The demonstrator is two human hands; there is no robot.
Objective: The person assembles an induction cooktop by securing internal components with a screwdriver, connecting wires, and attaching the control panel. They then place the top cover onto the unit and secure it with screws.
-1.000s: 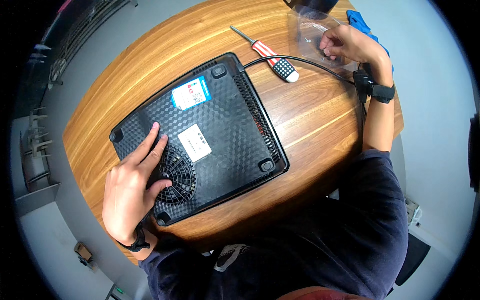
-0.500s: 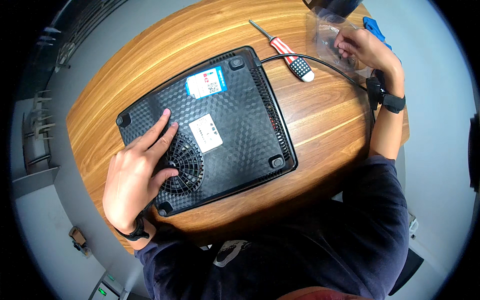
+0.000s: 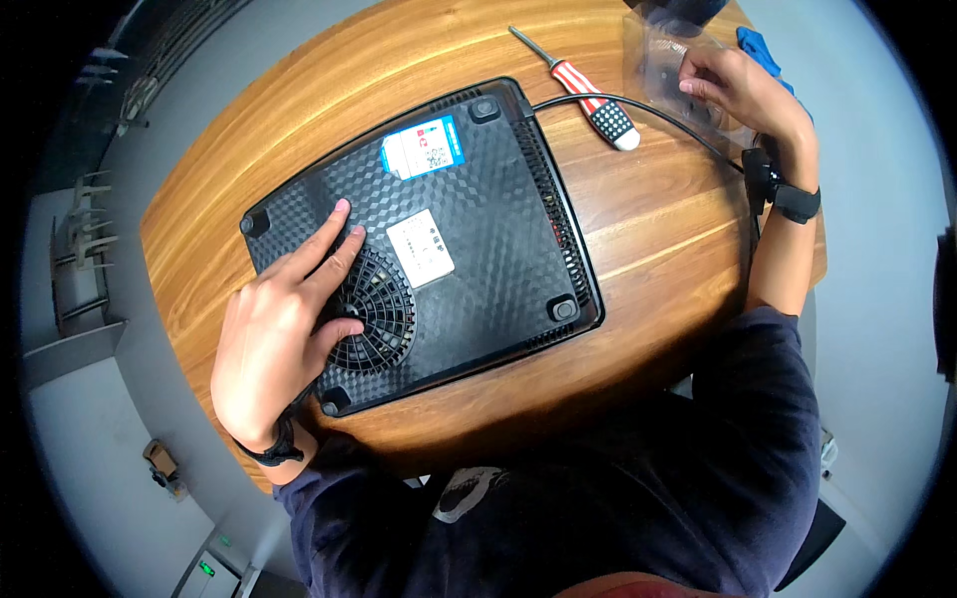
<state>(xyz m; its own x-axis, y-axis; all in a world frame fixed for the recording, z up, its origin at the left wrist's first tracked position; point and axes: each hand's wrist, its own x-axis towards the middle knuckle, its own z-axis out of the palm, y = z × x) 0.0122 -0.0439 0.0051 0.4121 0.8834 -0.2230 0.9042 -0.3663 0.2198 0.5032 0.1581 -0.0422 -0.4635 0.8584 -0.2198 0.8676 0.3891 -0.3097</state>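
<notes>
A black, flat appliance (image 3: 498, 219), which looks like an induction cooker, lies bottom up on the wooden table, its round fan grille (image 3: 384, 319) facing me. My left hand (image 3: 284, 319) rests spread on its left part, fingers on the patterned base and thumb on the grille. Over at the far right, my right hand (image 3: 728, 88) is over a clear plastic bag (image 3: 660, 75), fingers curled together. Whatever is between those fingertips is too small or hidden to make out. A screwdriver (image 3: 588, 100) with a red-and-white striped, dotted handle lies between the appliance and the bag.
A black cord (image 3: 658, 108) runs from the appliance's far right corner toward my right wrist. Behind the bag stands a dark object (image 3: 683, 12), cut off by the picture's edge. A blue cloth (image 3: 758, 50) lies beside it. The wooden table (image 3: 658, 219) has a curved edge.
The view has shifted a little, so the table and its things appear slightly higher and further right. My left hand stays on the appliance; my right hand stays by the bag, fingers still curled.
</notes>
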